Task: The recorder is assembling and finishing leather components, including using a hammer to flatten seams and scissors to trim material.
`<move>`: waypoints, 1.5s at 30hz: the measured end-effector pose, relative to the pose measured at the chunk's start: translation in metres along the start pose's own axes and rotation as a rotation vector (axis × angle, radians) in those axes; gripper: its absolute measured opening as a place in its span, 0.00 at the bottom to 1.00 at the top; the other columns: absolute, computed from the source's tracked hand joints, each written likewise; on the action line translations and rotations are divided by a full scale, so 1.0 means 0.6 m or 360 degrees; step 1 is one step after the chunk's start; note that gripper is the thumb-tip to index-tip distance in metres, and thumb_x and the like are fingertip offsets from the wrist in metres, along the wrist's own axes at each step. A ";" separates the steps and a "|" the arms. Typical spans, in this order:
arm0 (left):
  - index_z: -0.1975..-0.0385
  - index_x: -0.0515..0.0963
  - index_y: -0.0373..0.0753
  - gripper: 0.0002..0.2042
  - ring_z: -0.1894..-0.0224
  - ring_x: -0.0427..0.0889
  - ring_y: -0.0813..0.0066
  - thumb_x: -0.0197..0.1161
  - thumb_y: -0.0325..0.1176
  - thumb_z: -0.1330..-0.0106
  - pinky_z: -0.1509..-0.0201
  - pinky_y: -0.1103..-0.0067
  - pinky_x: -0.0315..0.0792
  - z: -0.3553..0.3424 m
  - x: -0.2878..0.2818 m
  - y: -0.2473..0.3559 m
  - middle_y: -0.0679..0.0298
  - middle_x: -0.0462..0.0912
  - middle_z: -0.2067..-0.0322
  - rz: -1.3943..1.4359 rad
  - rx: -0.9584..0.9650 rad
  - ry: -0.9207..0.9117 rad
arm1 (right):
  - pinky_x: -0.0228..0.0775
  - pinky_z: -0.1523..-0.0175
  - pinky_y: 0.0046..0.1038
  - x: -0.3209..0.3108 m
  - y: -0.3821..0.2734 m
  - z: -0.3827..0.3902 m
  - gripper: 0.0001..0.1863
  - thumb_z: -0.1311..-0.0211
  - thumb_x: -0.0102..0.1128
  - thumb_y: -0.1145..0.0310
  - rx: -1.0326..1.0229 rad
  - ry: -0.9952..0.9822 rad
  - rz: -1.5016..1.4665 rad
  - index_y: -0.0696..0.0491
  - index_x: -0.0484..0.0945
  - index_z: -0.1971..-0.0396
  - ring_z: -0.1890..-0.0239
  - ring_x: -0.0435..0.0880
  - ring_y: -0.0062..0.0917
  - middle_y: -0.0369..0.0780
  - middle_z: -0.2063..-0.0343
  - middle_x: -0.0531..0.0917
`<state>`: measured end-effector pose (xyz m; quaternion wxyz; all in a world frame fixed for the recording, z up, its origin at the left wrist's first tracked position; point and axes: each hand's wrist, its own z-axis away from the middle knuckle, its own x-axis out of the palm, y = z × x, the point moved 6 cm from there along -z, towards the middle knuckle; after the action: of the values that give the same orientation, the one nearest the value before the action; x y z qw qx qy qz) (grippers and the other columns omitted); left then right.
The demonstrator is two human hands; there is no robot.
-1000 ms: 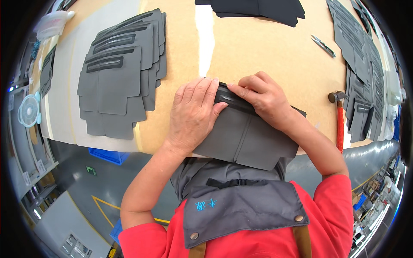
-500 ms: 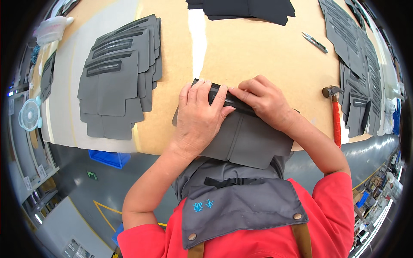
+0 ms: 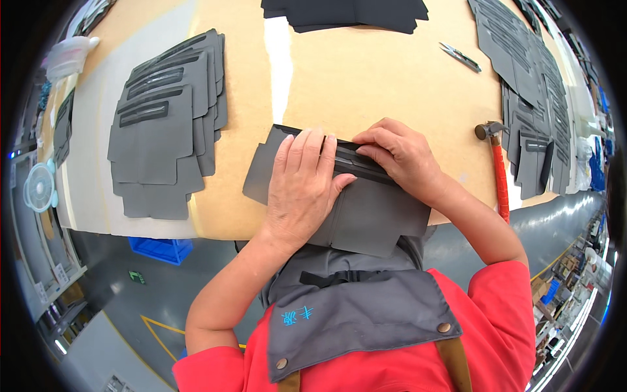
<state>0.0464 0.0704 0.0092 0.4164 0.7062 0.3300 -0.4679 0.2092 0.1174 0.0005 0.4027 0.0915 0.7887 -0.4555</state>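
Observation:
A dark grey flat panel (image 3: pixel 372 212) with stepped corners lies at the table's front edge, its near part overhanging toward my lap. Along its far side runs a glossy black strip (image 3: pixel 373 171). My left hand (image 3: pixel 297 189) rests flat on the panel, fingers stretched over the strip and thumb out to the right. My right hand (image 3: pixel 408 160) is closed, with thumb and forefinger pinching at the panel's far edge beside the strip. Those fingertips partly hide what they grip.
Stacked grey panels with black strips (image 3: pixel 153 140) lie at left, and more panels (image 3: pixel 522 72) at right. Black sheets (image 3: pixel 353 14) sit at the far side. Thread snips (image 3: pixel 461 57) and a red-handled hammer (image 3: pixel 499 170) lie at right. A blue crate (image 3: pixel 162 249) stands below the table.
The view has shifted slightly, so the table things appear further left. My left fingers have spread a little, and my right fingertips have moved slightly along the panel's far edge.

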 end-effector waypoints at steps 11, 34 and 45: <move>0.37 0.75 0.33 0.31 0.37 0.71 0.52 0.69 0.48 0.34 0.30 0.60 0.66 0.003 0.011 0.024 0.51 0.72 0.41 0.0026 0.0062 -0.0004 | 0.78 0.57 0.34 -0.004 0.009 0.013 0.11 0.42 0.66 0.77 0.0210 0.0048 -0.0124 0.55 0.84 0.59 0.61 0.82 0.36 0.41 0.64 0.82; 0.36 0.73 0.31 0.29 0.35 0.72 0.54 0.67 0.42 0.32 0.28 0.61 0.67 0.005 0.019 0.040 0.52 0.74 0.41 0.0048 0.0179 -0.0081 | 0.79 0.54 0.33 -0.021 -0.003 0.050 0.22 0.50 0.66 0.78 -0.0107 0.0134 0.0126 0.55 0.84 0.51 0.60 0.81 0.34 0.40 0.60 0.82; 0.36 0.75 0.33 0.27 0.36 0.73 0.53 0.66 0.42 0.31 0.28 0.61 0.67 0.001 0.019 0.059 0.51 0.74 0.41 0.0062 0.0139 -0.0122 | 0.79 0.59 0.30 -0.023 -0.006 0.068 0.22 0.51 0.66 0.77 -0.0278 0.0149 0.0256 0.54 0.86 0.51 0.62 0.81 0.31 0.38 0.61 0.82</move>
<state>0.0806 0.0552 0.0086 0.4065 0.7115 0.2792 -0.5005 0.2391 0.0858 0.0023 0.4069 0.1402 0.8334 -0.3467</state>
